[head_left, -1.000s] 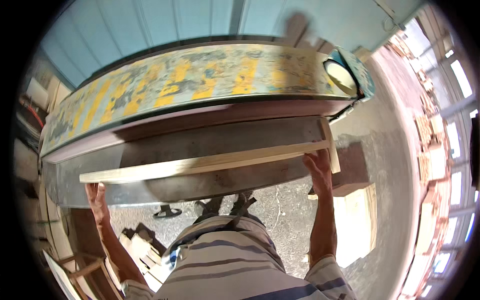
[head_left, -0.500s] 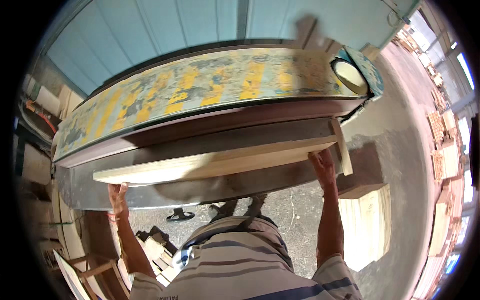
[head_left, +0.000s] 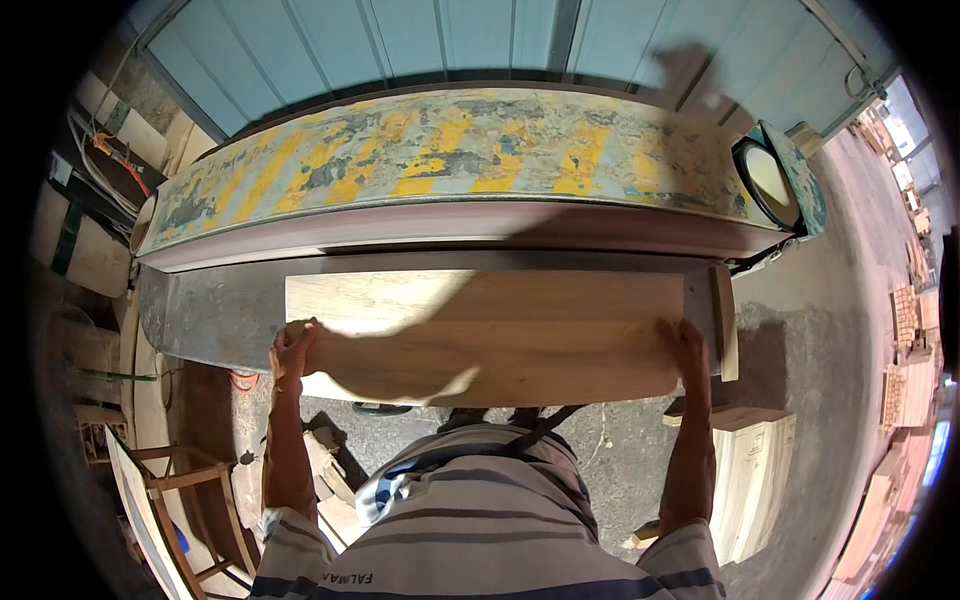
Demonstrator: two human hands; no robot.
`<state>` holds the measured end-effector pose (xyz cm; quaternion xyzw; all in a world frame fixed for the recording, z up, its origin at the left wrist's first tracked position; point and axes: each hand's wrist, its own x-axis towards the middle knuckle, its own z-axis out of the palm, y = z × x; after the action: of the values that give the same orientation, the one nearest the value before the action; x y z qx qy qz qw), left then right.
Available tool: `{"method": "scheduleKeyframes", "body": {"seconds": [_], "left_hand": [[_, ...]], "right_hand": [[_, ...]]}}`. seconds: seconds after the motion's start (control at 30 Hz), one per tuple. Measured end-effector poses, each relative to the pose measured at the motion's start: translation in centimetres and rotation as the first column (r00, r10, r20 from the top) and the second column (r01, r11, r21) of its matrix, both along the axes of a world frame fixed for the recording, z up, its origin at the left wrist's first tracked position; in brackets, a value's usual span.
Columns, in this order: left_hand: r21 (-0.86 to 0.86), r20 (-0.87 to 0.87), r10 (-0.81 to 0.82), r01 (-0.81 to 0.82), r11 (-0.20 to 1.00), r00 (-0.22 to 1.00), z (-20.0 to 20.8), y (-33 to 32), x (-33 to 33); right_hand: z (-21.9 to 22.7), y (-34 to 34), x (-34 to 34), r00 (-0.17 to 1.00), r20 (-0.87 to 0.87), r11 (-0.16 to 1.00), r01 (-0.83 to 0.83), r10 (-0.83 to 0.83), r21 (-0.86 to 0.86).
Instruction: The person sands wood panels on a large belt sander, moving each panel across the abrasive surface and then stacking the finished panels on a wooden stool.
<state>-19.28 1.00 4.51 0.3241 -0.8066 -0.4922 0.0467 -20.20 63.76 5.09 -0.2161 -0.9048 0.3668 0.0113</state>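
Observation:
A wide pale wooden board is tilted with its broad face up over the grey metal table of a long belt sander. My left hand grips its left end, fingers on the face near the edge. At the other end my right hand holds the right edge. Just beyond the board runs the pinkish sanding belt, under a worn cover with yellow stripes. A wooden stop strip stands at the table's right end, close to my right hand. The board's underside is hidden.
Boards are stacked on the floor at my right. A wooden frame and offcuts lie at lower left. A blue panelled wall rises behind the sander. More timber piles line the far right.
The board has turned from nearly edge-on to showing its broad face, and now sits level across the view. Both hands still hold its ends. The view has shifted slightly.

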Motion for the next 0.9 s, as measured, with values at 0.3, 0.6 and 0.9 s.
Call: {"method": "scheduleKeyframes", "body": {"seconds": [0.3,0.6,0.9], "left_hand": [[-0.259,0.073,-0.217,0.229,0.938,0.973,-4.7,-2.9,-1.9],[0.184,0.286,0.072,-0.128,0.975,0.956,-2.9,-2.5,7.3],[0.178,0.266,0.046,-0.096,0.979,0.963,-2.1,0.3,4.9]], "right_hand": [[-2.9,1.1,-1.0,0.980,-0.192,0.973,-0.003,0.049,0.230],[-3.8,-2.6,5.1,0.784,-0.414,0.872,0.315,-0.461,-0.375],[-4.4,-4.3,2.9,0.686,-0.441,0.813,0.440,-0.579,-0.383]]}}
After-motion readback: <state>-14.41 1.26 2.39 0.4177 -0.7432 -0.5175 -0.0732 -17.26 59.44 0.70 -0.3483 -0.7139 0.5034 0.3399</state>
